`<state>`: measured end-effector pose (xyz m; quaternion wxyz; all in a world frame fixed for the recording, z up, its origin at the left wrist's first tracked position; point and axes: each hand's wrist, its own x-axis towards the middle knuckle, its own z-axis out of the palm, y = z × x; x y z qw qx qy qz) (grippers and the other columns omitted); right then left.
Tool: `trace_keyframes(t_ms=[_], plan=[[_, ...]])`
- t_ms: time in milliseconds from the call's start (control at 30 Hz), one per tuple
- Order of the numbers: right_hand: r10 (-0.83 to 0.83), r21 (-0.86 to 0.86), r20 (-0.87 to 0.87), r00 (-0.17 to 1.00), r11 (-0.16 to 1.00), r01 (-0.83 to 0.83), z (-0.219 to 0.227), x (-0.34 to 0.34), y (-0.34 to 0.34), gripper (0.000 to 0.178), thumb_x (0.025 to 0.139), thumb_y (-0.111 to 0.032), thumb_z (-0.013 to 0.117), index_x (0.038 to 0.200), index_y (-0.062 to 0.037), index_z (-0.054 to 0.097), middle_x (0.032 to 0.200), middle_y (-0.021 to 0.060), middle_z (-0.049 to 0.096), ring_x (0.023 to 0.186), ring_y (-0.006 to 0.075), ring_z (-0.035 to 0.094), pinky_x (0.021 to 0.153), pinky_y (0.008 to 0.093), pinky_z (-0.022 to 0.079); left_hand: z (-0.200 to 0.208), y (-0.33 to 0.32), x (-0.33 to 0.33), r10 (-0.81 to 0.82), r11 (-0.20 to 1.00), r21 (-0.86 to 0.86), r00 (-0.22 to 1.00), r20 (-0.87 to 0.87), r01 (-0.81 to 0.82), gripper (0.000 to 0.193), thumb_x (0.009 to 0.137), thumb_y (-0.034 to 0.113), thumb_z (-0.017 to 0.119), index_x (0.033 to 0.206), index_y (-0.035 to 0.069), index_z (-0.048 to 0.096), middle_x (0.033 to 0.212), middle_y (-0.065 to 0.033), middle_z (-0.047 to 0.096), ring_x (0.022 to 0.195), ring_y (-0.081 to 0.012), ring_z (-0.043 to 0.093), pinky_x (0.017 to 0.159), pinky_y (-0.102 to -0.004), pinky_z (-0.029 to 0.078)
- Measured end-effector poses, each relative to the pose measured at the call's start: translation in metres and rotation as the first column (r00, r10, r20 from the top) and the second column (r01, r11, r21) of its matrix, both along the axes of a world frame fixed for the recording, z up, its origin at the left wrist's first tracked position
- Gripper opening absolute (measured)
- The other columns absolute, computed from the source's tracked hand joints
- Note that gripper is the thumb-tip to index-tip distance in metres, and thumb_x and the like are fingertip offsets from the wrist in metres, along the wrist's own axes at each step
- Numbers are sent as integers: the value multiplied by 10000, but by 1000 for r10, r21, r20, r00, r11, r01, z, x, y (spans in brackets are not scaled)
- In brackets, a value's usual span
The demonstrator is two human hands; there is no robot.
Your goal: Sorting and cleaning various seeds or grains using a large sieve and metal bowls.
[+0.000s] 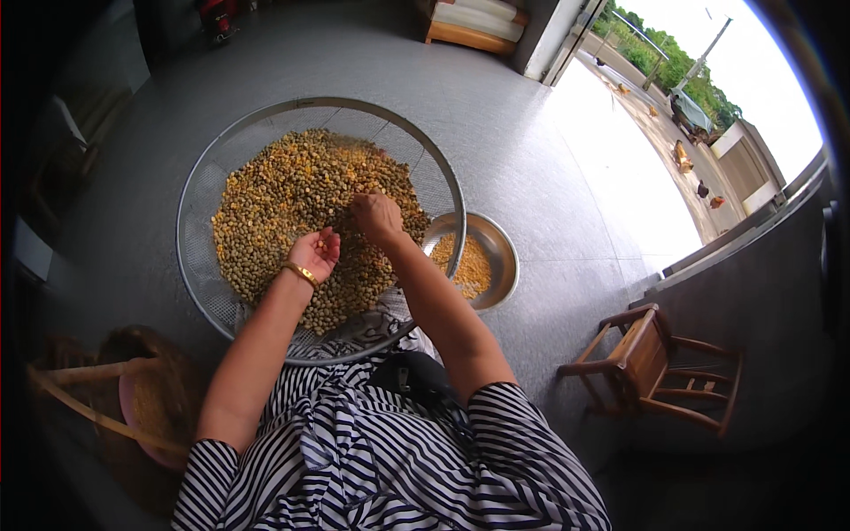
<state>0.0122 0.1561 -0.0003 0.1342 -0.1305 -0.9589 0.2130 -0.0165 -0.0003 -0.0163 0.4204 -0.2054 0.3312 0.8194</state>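
A wide round mesh sieve (456,190) with a metal rim lies across my lap, heaped with brownish-green and yellow beans or kernels (266,208). Over the near part of the heap my left hand (319,255) is turned palm up, its fingers curled around a few small pale kernels. A gold bracelet (303,275) circles that wrist. Just to its right, my right hand (378,217) reaches down to the heap, back of the hand up and fingers bent together. Its fingertips are mostly hidden, so whatever they pinch does not show.
Beside the sieve's right rim a metal bowl (506,265) holds yellow bits, partly under the rim. A wooden chair (645,358) stands at right. At lower left is a basket with a handle (97,376) and a pink basin (133,416). Chickens (682,157) are outside the doorway.
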Motion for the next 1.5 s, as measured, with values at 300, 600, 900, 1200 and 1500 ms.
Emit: trace_keyframes(t_ms=[300, 600, 900, 1200, 1500], plan=[[-71, -215, -210, 975, 976, 24, 10, 3, 11, 171, 703, -190, 523, 777, -64, 612, 671, 132, 578, 633, 283, 568, 599, 362, 447, 0, -1, 2, 0, 1000, 8, 1000, -4, 0, 186, 834, 158, 407, 892, 23, 521, 787, -71, 545, 685, -162, 549, 568, -263, 478], [-92, -392, -328, 940, 919, -47, -5, -4, 23, 132, 692, -108, 547, 779, -20, 592, 622, 83, 583, 533, 147, 557, 483, 278, 427, 0, -4, 3, 16, 1000, 15, 1000, 4, -16, 180, 828, 146, 417, 886, 17, 529, 780, -76, 549, 686, -164, 548, 552, -258, 477], [-155, -958, -164, 974, 258, -121, 7, 7, 41, 200, 844, -179, 419, 839, -7, 522, 666, 53, 558, 524, 98, 506, 435, 215, 403, 3, 3, 9, 31, 999, 22, 999, 11, -31, 182, 838, 147, 395, 866, 17, 519, 744, -78, 553, 659, -163, 558, 539, -265, 479], [-9, -972, -185, 983, 148, -182, 10, 7, 37, 198, 848, -142, 410, 963, -9, 500, 785, 55, 571, 608, 99, 527, 530, 209, 427, 3, 3, 10, 47, 999, 25, 998, 33, -48, 180, 833, 154, 402, 855, 23, 524, 744, -73, 560, 658, -162, 564, 532, -258, 480], [151, -154, -233, 961, 970, -190, 0, 5, 22, 184, 655, -147, 544, 810, -54, 573, 658, 135, 562, 600, 278, 562, 547, 363, 438, 6, 3, 5, 0, 997, 82, 1000, -24, 2, 295, 852, 171, 320, 930, -52, 497, 891, -146, 526, 835, -229, 530, 726, -300, 469]])
